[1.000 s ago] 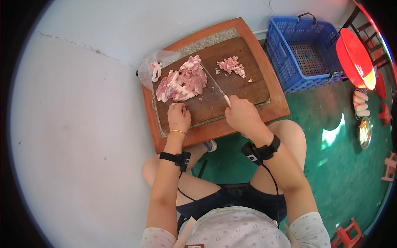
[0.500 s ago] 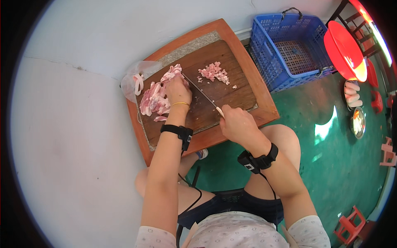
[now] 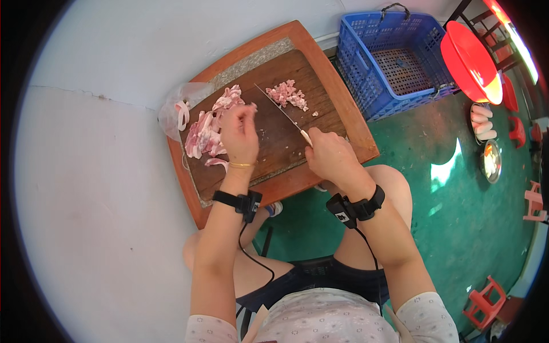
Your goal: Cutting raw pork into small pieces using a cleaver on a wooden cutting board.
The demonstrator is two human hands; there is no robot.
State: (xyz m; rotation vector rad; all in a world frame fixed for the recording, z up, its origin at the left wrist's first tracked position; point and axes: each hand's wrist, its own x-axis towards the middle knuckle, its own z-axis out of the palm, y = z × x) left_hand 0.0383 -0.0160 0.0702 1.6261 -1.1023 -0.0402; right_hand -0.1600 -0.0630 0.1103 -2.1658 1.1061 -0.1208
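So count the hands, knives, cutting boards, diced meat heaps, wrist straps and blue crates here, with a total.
Left hand and right hand: 2
Knife: 1
Cutting board: 1
Heap of diced meat: 1
Left black wrist strap and right black wrist strap: 2
Blue crate: 1
Total: 8

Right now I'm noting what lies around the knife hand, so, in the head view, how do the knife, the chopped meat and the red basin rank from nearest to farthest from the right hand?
1. Knife: in the right hand itself.
2. Chopped meat: on the board, ahead and slightly left.
3. Red basin: off to the right, past the blue crate.
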